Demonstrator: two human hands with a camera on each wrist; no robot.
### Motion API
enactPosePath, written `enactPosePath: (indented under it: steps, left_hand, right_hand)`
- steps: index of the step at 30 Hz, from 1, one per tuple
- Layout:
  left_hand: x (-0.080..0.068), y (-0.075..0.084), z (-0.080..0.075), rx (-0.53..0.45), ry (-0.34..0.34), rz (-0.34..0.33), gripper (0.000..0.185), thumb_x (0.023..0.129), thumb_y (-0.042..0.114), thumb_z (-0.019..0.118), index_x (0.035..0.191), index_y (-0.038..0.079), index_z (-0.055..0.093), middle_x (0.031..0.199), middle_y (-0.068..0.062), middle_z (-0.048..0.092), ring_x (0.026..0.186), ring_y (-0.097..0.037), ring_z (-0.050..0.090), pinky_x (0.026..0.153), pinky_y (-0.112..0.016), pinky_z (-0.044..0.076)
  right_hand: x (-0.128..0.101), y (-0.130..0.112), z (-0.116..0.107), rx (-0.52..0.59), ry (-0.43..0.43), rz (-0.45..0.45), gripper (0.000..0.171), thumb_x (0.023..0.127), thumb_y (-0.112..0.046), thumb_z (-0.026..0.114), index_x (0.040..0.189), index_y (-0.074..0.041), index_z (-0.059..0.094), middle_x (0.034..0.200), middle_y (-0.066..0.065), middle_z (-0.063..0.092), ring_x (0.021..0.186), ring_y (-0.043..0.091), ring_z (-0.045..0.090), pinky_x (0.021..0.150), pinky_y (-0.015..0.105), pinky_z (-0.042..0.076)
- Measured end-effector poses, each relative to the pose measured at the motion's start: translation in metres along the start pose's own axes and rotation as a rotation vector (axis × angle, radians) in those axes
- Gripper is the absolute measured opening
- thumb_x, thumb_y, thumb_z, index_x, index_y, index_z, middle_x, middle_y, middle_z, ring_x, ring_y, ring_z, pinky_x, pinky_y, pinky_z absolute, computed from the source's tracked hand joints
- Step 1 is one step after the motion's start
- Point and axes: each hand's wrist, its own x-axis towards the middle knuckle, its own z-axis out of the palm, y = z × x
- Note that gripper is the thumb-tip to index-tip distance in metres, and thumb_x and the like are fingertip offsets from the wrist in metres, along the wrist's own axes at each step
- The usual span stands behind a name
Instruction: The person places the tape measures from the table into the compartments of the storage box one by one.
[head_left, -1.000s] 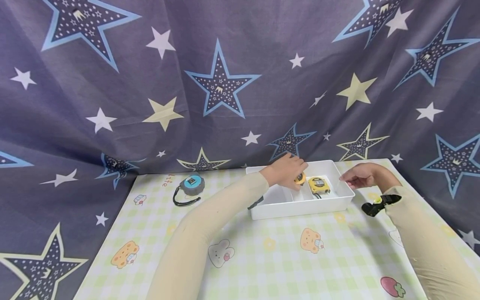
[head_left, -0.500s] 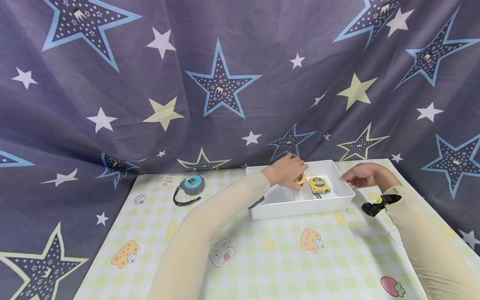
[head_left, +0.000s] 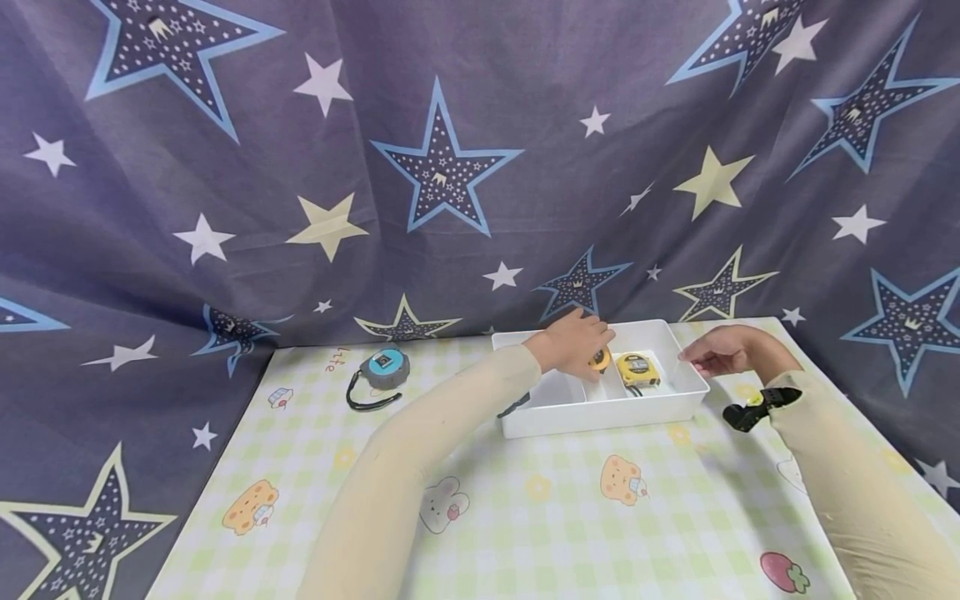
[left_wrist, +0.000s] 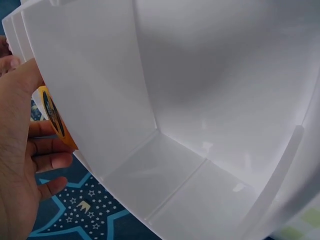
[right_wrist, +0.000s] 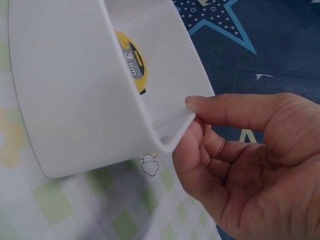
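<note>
A white divided box (head_left: 600,418) stands toward the back right of the table. My left hand (head_left: 573,343) reaches down into its middle compartment and holds an orange tape measure (head_left: 600,360), mostly covered by the hand in the head view. Seen from the left wrist, the orange tape measure (left_wrist: 54,116) sits between the thumb and fingers, beside a divider wall. In the right compartment lies a yellow tape measure (head_left: 638,372) with a dark strap. My right hand (head_left: 731,352) is at the box's right end; in the right wrist view its thumb and fingers pinch the rim corner.
A grey and blue tape measure (head_left: 386,369) with a black wrist strap (head_left: 371,407) lies on the table's back left. Green checked cloth (head_left: 555,533) with cartoon prints covers the table. A dark star-patterned curtain (head_left: 450,275) hangs right behind it.
</note>
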Motion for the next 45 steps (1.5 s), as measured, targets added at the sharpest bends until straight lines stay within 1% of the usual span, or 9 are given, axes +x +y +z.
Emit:
enactPosePath:
  steps: [7, 16, 19, 22, 29, 35, 45]
  left_hand:
    - [0.001, -0.002, -0.005, -0.057, -0.004, -0.01, 0.079, 0.094, 0.058, 0.06, 0.155, 0.013, 0.038, 0.155, -0.004, 0.049, 0.144, -0.021, 0.043, 0.124, -0.044, 0.029]
    - [0.005, -0.002, -0.015, -0.106, -0.091, -0.028, 0.075, 0.091, 0.049, 0.064, 0.154, 0.015, 0.04, 0.151, 0.0, 0.052, 0.139, -0.018, 0.047, 0.123, -0.039, 0.03]
    - [0.005, -0.002, -0.017, -0.121, -0.1, -0.029, 0.074, 0.091, 0.047, 0.066, 0.153, 0.015, 0.041, 0.15, 0.0, 0.053, 0.138, -0.018, 0.048, 0.123, -0.04, 0.029]
    - [0.003, -0.001, -0.019, -0.117, -0.099, -0.027, 0.073, 0.091, 0.046, 0.066, 0.153, 0.015, 0.042, 0.15, -0.001, 0.053, 0.139, -0.018, 0.047, 0.124, -0.041, 0.028]
    - [0.0, 0.001, -0.016, -0.113, -0.077, -0.029, 0.072, 0.094, 0.045, 0.063, 0.155, 0.015, 0.039, 0.153, -0.002, 0.05, 0.143, -0.02, 0.044, 0.126, -0.043, 0.024]
    - [-0.002, 0.002, -0.012, -0.08, -0.065, -0.024, 0.069, 0.096, 0.046, 0.06, 0.153, 0.015, 0.038, 0.15, -0.001, 0.051, 0.143, -0.019, 0.044, 0.125, -0.043, 0.027]
    - [0.002, 0.003, -0.007, -0.094, -0.083, -0.033, 0.071, 0.097, 0.05, 0.059, 0.156, 0.017, 0.035, 0.155, -0.001, 0.046, 0.146, -0.019, 0.04, 0.126, -0.043, 0.025]
  right_hand:
    - [-0.001, -0.002, 0.0, -0.005, 0.001, 0.001, 0.02, 0.101, -0.009, 0.057, 0.085, -0.012, 0.069, 0.075, -0.006, 0.063, 0.068, 0.0, 0.06, 0.071, 0.014, 0.055]
    - [0.0, -0.001, 0.001, -0.015, 0.005, -0.002, 0.018, 0.1, -0.01, 0.058, 0.086, -0.011, 0.068, 0.075, -0.006, 0.063, 0.069, 0.001, 0.06, 0.071, 0.014, 0.055]
    - [0.0, -0.001, 0.001, -0.014, 0.012, 0.001, 0.018, 0.1, -0.01, 0.058, 0.085, -0.011, 0.069, 0.075, -0.006, 0.063, 0.069, 0.001, 0.06, 0.071, 0.014, 0.055]
    - [0.0, -0.001, 0.0, -0.017, 0.008, 0.0, 0.018, 0.1, -0.01, 0.058, 0.086, -0.011, 0.069, 0.075, -0.006, 0.063, 0.068, 0.001, 0.06, 0.071, 0.014, 0.055]
    - [0.0, -0.001, 0.001, -0.012, 0.006, -0.001, 0.019, 0.1, -0.01, 0.057, 0.086, -0.011, 0.069, 0.074, -0.006, 0.063, 0.068, 0.001, 0.06, 0.071, 0.014, 0.055]
    - [-0.002, -0.002, 0.003, -0.011, 0.008, -0.003, 0.02, 0.1, -0.01, 0.057, 0.084, -0.011, 0.068, 0.074, -0.006, 0.063, 0.068, 0.0, 0.06, 0.07, 0.014, 0.054]
    - [-0.003, -0.001, 0.002, -0.011, 0.005, -0.008, 0.02, 0.1, -0.009, 0.056, 0.085, -0.011, 0.069, 0.074, -0.006, 0.063, 0.068, 0.0, 0.06, 0.07, 0.014, 0.055]
